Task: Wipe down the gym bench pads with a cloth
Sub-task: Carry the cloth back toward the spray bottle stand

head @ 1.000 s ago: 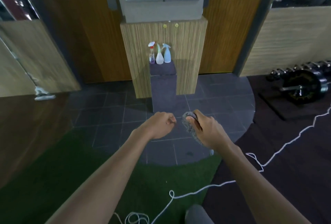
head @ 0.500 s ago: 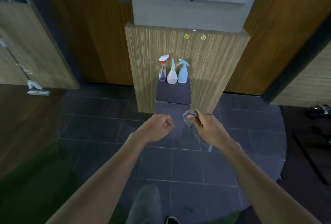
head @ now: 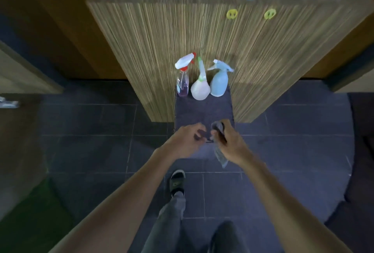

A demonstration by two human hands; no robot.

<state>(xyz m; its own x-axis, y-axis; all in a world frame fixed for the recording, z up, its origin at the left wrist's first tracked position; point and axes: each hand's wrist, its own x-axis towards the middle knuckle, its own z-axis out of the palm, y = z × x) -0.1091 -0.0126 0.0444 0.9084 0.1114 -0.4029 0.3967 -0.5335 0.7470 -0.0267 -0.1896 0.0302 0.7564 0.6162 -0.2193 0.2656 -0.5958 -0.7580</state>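
Note:
My right hand (head: 229,141) is shut on a grey cloth (head: 219,152), which bunches above my fingers and hangs down below them. My left hand (head: 187,137) hovers just to its left with the fingers curled loosely and nothing in it. Both hands are over the near edge of a dark grey ledge (head: 203,111). At the back of the ledge stand three spray bottles: a clear one with a red-and-white trigger (head: 183,79), a white one (head: 200,87) and a pale blue one (head: 219,81). No gym bench pad is in view.
The ledge sits in a striped wooden column (head: 141,50) under a grey panel. Dark floor tiles (head: 91,141) spread around it. My sandalled foot (head: 177,182) and grey trouser legs are below. Brown wood walls flank the column, and green turf (head: 34,218) lies at the lower left.
I have walked closer to the column, so the ledge and bottles now loom larger right in front of my hands. My left fingers have loosened from a fist.

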